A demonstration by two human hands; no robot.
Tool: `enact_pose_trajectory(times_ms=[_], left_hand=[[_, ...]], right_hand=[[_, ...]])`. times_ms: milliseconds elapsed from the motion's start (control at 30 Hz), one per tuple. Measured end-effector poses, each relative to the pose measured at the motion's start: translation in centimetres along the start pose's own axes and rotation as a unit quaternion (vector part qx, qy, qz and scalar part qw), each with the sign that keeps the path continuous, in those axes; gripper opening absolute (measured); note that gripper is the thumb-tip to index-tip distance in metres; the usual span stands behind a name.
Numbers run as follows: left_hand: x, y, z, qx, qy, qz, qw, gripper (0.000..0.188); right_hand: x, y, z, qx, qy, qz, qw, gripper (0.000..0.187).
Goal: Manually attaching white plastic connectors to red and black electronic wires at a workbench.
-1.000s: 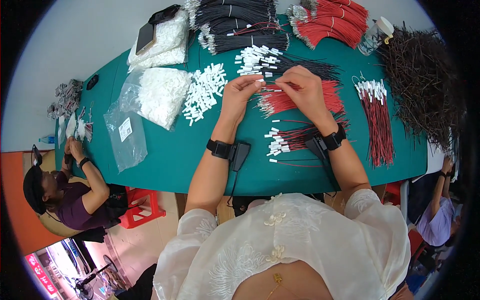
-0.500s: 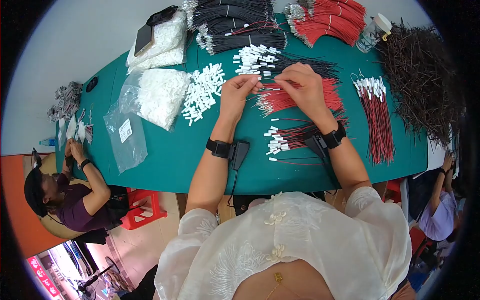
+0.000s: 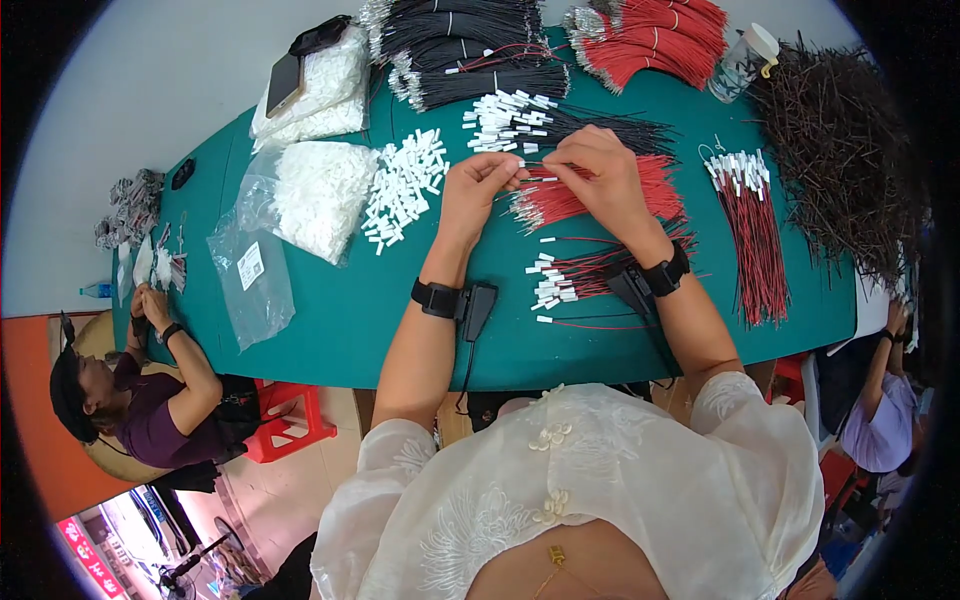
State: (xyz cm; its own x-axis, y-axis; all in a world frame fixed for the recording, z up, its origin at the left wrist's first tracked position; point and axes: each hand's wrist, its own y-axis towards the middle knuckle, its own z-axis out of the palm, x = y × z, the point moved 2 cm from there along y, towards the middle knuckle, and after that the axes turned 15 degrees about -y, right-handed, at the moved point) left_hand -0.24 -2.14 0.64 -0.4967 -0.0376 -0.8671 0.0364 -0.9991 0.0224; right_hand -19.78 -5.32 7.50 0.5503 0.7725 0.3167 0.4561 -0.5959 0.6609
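Over the middle of the table, my left hand (image 3: 478, 190) pinches a small white connector (image 3: 521, 163) between thumb and fingertips. Close on its right, my right hand (image 3: 602, 178) is pinched on a thin wire (image 3: 534, 164) that meets the connector; its colour is hard to make out. Beneath my hands lies a spread of red wires (image 3: 655, 190) with pale tips. Black wires with white connectors (image 3: 512, 120) lie just beyond. Nearer me rest red and black wires joined to white connectors (image 3: 556, 282). Loose white connectors (image 3: 405, 190) are heaped left of my left hand.
Clear bags of white connectors (image 3: 325, 195) stand on the green table (image 3: 420, 340), with a phone (image 3: 284, 84) on one. Black bundles (image 3: 490, 85), red bundles (image 3: 650, 50), a cup (image 3: 742, 65) and a dark tangled heap (image 3: 840, 150) line the back and right. People sit at both ends.
Both hands keep their pinch and have barely shifted. The connector and the wire now sit slightly lower in the picture.
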Motion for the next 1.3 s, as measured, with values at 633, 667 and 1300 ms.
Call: enact_pose_trajectory(times_ms=[633,667,1300], left_hand=[[-0.3,-0.3,0.7,0.017,0.019,-0.001,1.000,0.018],[-0.2,-0.3,0.7,0.017,0.020,-0.002,1.000,0.018],[0.0,-0.6,1.0,0.020,0.035,0.029,0.999,0.014]], right_hand=[[0.0,0.1,0.3,0.020,0.053,0.021,0.998,0.009],[0.0,0.1,0.4,0.020,0.053,0.022,0.998,0.009],[-0.3,-0.6,1.5,0.040,0.096,0.071,0.992,0.008]])
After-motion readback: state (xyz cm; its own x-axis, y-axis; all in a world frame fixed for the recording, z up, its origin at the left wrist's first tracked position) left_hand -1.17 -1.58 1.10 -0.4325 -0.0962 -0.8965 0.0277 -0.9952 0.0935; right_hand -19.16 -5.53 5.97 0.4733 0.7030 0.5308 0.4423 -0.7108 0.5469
